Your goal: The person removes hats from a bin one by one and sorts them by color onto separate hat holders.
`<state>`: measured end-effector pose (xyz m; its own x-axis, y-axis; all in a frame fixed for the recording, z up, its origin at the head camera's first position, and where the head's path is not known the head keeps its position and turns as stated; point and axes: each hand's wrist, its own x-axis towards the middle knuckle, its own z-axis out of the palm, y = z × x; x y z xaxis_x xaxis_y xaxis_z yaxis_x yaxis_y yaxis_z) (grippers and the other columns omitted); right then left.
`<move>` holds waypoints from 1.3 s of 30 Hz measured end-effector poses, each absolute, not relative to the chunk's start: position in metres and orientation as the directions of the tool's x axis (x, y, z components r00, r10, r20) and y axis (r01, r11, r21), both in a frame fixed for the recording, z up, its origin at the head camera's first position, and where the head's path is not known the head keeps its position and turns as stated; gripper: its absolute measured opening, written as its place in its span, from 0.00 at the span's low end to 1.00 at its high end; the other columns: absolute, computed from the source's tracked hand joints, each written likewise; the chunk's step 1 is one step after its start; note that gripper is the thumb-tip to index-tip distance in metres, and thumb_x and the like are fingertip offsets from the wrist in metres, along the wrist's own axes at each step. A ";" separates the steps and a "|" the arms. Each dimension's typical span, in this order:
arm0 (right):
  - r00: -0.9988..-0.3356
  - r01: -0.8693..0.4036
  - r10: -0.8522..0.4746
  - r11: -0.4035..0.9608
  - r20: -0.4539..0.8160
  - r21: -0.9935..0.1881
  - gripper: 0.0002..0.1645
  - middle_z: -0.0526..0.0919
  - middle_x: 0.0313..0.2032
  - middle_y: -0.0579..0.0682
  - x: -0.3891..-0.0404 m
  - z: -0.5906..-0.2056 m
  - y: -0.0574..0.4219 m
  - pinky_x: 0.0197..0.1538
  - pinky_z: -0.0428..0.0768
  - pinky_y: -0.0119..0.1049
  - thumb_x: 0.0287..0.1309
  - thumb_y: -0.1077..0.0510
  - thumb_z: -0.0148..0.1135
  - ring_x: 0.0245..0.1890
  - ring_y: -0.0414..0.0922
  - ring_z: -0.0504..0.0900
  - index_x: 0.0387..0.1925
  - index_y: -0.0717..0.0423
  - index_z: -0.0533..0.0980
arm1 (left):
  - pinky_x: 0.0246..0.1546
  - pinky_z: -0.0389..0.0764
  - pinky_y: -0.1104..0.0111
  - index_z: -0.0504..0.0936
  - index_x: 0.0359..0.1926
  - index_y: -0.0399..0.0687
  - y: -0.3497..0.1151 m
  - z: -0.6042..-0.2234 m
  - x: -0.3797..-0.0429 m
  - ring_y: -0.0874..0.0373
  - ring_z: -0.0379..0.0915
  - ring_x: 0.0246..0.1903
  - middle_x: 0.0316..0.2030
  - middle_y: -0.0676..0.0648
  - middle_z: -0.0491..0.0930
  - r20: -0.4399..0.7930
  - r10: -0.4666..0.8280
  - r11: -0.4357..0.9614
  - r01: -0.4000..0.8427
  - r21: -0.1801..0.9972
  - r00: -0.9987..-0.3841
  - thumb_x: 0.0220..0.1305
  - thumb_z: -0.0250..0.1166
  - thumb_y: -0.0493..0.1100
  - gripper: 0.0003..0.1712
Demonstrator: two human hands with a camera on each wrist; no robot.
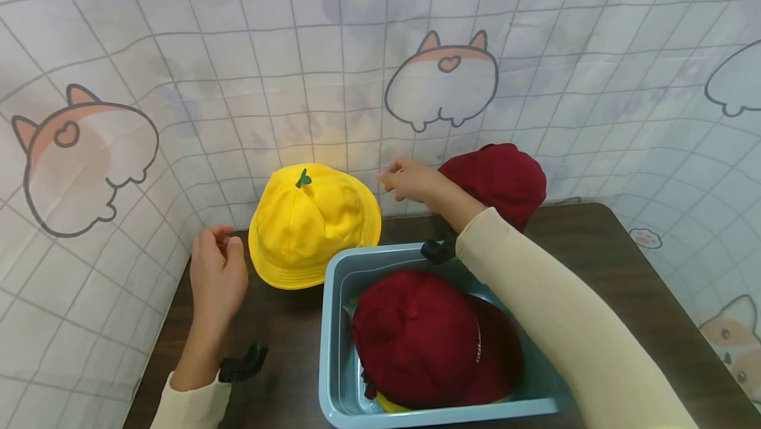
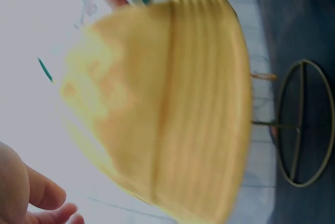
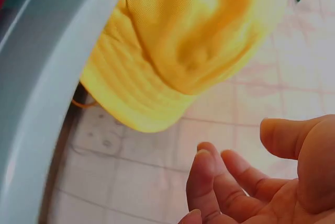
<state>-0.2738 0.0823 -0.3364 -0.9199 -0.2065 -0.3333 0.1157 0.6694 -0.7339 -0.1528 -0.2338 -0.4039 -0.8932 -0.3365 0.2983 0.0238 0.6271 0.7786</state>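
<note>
A yellow bucket hat (image 1: 309,227) with a small green sprout on its crown sits on a wire stand (image 2: 301,124) at the back of the table. To its left is my left hand (image 1: 218,270), fingers loosely bent and holding nothing. My right hand (image 1: 410,180) hovers just to the hat's right, thumb and fingers apart, also touching nothing. Under my right forearm stands a light blue bin (image 1: 330,350) with a dark red cap (image 1: 416,336) inside, its brim pointing right. Some yellow fabric (image 1: 389,405) peeks out beneath that cap.
Another dark red cap (image 1: 511,178) is at the back right, partly behind my right forearm. The dark wooden table (image 1: 594,250) meets a white grid-patterned curtain (image 1: 238,85) behind and at both sides. Black wrist cameras (image 1: 244,364) are strapped on both arms.
</note>
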 end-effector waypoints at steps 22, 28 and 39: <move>-0.733 -0.506 -0.672 0.639 -0.101 -0.579 0.19 0.77 0.22 0.38 -0.151 -0.327 0.124 0.28 0.78 0.32 0.65 0.40 0.66 0.22 0.36 0.75 0.51 0.44 0.82 | 0.47 0.81 0.60 0.63 0.74 0.45 -0.172 -0.403 -0.083 0.62 0.78 0.42 0.49 0.50 0.82 0.033 0.186 0.703 0.156 0.694 -0.982 0.80 0.51 0.56 0.31; -0.705 -0.576 -0.701 0.653 -0.107 -0.491 0.23 0.75 0.23 0.34 -0.126 -0.336 0.128 0.27 0.77 0.29 0.59 0.36 0.71 0.24 0.33 0.74 0.51 0.41 0.83 | 0.53 0.82 0.56 0.49 0.81 0.49 -0.160 -0.412 -0.081 0.64 0.80 0.44 0.55 0.49 0.83 -0.075 0.194 0.678 0.078 0.731 -0.978 0.78 0.55 0.56 0.41; -0.667 -0.738 -0.745 0.653 0.033 -0.172 0.22 0.82 0.36 0.39 -0.102 -0.350 0.135 0.34 0.74 0.30 0.59 0.36 0.71 0.31 0.34 0.75 0.51 0.39 0.83 | 0.46 0.87 0.61 0.46 0.82 0.62 -0.149 -0.417 -0.077 0.63 0.84 0.40 0.57 0.44 0.83 -0.131 0.189 0.625 0.016 0.780 -0.973 0.78 0.55 0.55 0.40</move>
<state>-0.1024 0.1353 -0.3497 -0.6667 -0.7446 0.0332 -0.7377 0.6529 -0.1718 -0.0772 -0.1494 -0.4173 -0.9732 0.1891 -0.1311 0.0163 0.6250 0.7804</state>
